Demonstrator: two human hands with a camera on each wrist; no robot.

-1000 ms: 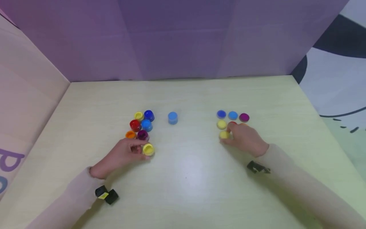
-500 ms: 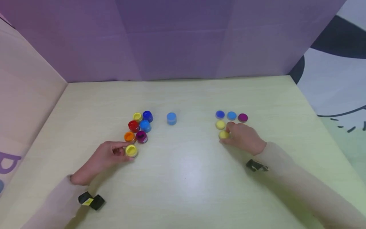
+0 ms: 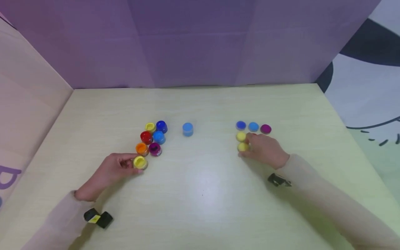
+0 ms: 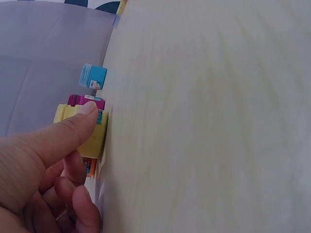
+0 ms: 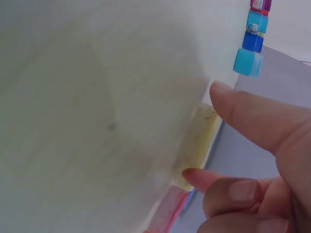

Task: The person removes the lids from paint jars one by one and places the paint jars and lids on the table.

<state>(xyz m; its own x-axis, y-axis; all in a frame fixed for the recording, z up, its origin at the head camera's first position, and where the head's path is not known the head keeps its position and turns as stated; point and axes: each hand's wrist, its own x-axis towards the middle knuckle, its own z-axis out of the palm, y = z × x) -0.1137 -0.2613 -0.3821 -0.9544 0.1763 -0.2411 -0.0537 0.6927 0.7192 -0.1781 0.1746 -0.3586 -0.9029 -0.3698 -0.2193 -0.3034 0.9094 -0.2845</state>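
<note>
My left hand (image 3: 129, 163) pinches an open yellow pot (image 3: 139, 162) standing on the table, just in front of the orange pot (image 3: 142, 149). In the left wrist view the thumb (image 4: 73, 128) lies across this yellow pot (image 4: 90, 141). My right hand (image 3: 250, 148) curls round a yellow lid (image 3: 242, 147) lying flat on the table. The right wrist view shows that lid (image 5: 199, 141) between thumb and forefinger. A second yellow lid (image 3: 241, 136) lies just behind it.
Red (image 3: 146, 137), purple (image 3: 155, 149), yellow, light blue and dark blue (image 3: 161, 126) pots cluster at left. A lidded light blue pot (image 3: 188, 129) stands alone mid-table. Blue (image 3: 241, 125), light blue (image 3: 253, 126) and purple (image 3: 265, 129) lids lie in a row. Purple panels wall the table's back.
My left hand has slid the yellow pot leftward, from the right of the purple pot to in front of the orange one. The right hand has barely moved.
</note>
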